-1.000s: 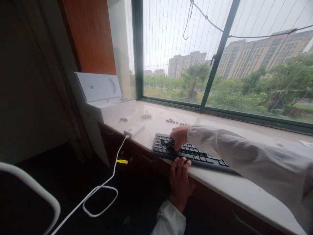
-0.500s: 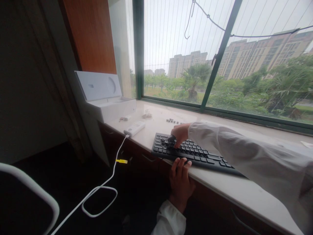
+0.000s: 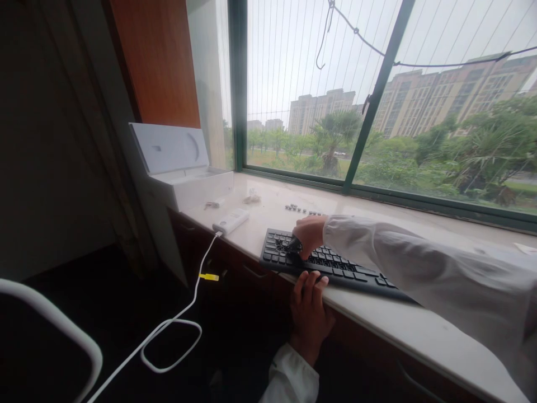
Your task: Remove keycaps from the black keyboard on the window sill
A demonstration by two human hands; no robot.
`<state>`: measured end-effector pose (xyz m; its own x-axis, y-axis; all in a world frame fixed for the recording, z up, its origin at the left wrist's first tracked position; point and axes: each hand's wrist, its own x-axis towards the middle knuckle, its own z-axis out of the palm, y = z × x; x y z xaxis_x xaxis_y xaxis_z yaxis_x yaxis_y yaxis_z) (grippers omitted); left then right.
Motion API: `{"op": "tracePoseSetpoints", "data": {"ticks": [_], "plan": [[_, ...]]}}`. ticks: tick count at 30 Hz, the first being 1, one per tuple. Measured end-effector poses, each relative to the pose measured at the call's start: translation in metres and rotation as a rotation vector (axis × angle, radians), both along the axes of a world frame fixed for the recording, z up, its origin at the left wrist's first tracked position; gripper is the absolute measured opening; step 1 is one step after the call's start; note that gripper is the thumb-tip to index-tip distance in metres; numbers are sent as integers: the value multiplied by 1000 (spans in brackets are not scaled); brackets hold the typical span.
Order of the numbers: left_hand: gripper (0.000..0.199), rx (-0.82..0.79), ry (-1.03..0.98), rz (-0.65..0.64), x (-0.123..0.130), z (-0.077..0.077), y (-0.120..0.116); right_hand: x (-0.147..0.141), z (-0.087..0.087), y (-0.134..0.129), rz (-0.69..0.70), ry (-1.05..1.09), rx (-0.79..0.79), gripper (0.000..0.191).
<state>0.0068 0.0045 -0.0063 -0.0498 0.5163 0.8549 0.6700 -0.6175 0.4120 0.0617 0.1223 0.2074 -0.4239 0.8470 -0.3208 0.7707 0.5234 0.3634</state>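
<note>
A black keyboard (image 3: 356, 275) lies along the front edge of the white sill, with several keycaps off it. My left hand (image 3: 311, 305) rests its fingertips on the keyboard's front edge, the fingers close together and the palm below the sill. Over the keyboard's left part is my right hand (image 3: 309, 234), its fingers closed round a small dark tool (image 3: 295, 244) that points down at the keys. What the tool's tip touches is hidden. Behind the keyboard sit several loose keycaps (image 3: 298, 209) in rows, partly covered by my right wrist.
A white power bank (image 3: 231, 220) with a white cable (image 3: 194, 294) hanging off the sill lies left of the keyboard. Behind it are a small clear bag (image 3: 252, 196) and an open white box (image 3: 197, 187). A window (image 3: 302, 129) runs along the back.
My right hand has turned and dropped slightly, its fingers now more tucked in over the keys. My left hand has stayed at the keyboard's edge.
</note>
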Motion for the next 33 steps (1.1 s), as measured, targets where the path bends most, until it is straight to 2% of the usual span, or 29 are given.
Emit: {"op": "tracePoseSetpoints", "data": {"ticks": [6, 16, 26, 33], "plan": [[35, 24, -30, -18, -1, 3, -1, 1, 6, 1, 21, -9, -1, 61], [34, 44, -9, 3, 0, 3, 1, -3, 9, 2, -62, 21, -29, 67], [35, 41, -50, -45, 0, 1, 1, -5, 1, -4, -9, 29, 6, 65], [37, 39, -18, -11, 0, 1, 2, 1, -1, -2, 52, 80, 50, 58]]}}
